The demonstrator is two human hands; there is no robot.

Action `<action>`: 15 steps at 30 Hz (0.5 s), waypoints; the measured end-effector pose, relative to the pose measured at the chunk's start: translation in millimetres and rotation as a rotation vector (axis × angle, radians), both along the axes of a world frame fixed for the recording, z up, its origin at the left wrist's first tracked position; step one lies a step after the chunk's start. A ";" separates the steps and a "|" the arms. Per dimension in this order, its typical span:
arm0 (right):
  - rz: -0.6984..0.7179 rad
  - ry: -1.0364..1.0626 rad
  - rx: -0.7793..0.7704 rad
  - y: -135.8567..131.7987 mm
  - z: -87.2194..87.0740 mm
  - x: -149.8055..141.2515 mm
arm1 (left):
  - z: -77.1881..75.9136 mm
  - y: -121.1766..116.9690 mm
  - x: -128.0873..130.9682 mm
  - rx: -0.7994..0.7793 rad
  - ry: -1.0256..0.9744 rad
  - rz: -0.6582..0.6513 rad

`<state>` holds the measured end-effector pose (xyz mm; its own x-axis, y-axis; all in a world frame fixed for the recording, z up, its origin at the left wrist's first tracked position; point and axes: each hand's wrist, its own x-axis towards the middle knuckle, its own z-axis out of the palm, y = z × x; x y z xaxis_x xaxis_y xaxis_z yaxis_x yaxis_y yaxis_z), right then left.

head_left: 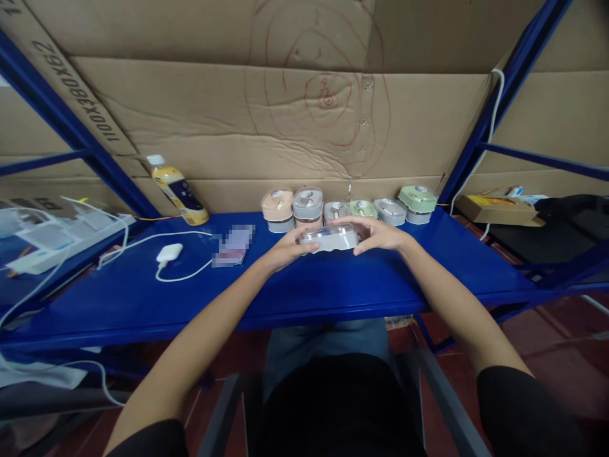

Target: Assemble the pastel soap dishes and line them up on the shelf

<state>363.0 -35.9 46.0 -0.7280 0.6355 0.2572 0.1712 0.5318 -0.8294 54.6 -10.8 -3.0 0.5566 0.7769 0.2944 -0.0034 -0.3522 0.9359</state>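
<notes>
Both my hands hold a small clear-lidded grey container (330, 239) just above the blue shelf (295, 285). My left hand (284, 247) grips its left end with curled fingers. My right hand (378, 233) wraps round its right end. Behind it, against the cardboard wall, stands a row of several similar small containers: a peach one (277, 208), a grey one (307, 206), a pale green one (418, 202) and others between them.
A yellow bottle (178, 190) leans at the back left. A white charger (169, 252) with its cable and a blurred flat item (231, 246) lie on the shelf's left. Blue frame posts rise on both sides. A cardboard box (504, 211) sits at right.
</notes>
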 end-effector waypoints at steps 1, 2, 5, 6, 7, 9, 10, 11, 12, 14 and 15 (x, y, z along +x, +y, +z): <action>0.014 -0.019 -0.003 1.3 -2.0 -0.2 | 0.6 -1.2 0.3 0.006 0.019 0.010; 0.019 -0.041 -0.005 2.4 -4.0 0.0 | 0.7 -2.4 1.2 0.034 0.047 0.034; -0.035 -0.122 0.037 3.7 -11.3 -2.3 | -1.4 -6.9 7.3 0.200 0.175 0.136; -0.083 -0.149 0.078 3.1 -14.4 -5.6 | -2.8 -8.8 10.1 0.259 0.221 0.161; -0.138 -0.174 0.130 2.0 -17.6 -10.2 | -4.4 -10.9 13.0 0.311 0.260 0.181; -0.233 -0.217 0.245 -1.3 -23.2 -21.8 | -7.7 -14.3 17.9 0.381 0.305 0.194; -0.258 -0.231 0.296 -3.2 -24.9 -27.5 | -9.3 -15.3 19.5 0.403 0.311 0.186; -0.269 -0.238 0.338 -5.1 -25.6 -32.1 | -10.9 -15.6 20.4 0.419 0.309 0.172; -0.270 -0.241 0.369 -6.6 -25.2 -34.9 | -12.3 -15.2 20.6 0.431 0.301 0.156; -0.287 -0.234 0.403 -7.8 -21.4 -33.8 | -14.5 -12.9 19.3 0.452 0.287 0.126; -0.314 -0.226 0.411 -7.2 -18.5 -29.7 | -15.3 -11.4 18.1 0.461 0.289 0.121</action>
<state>333.3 -43.1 27.5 -0.5863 0.7107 0.3889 0.5224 0.6985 -0.4890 72.7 -22.2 -18.3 0.5802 0.6671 0.4672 0.2967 -0.7074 0.6416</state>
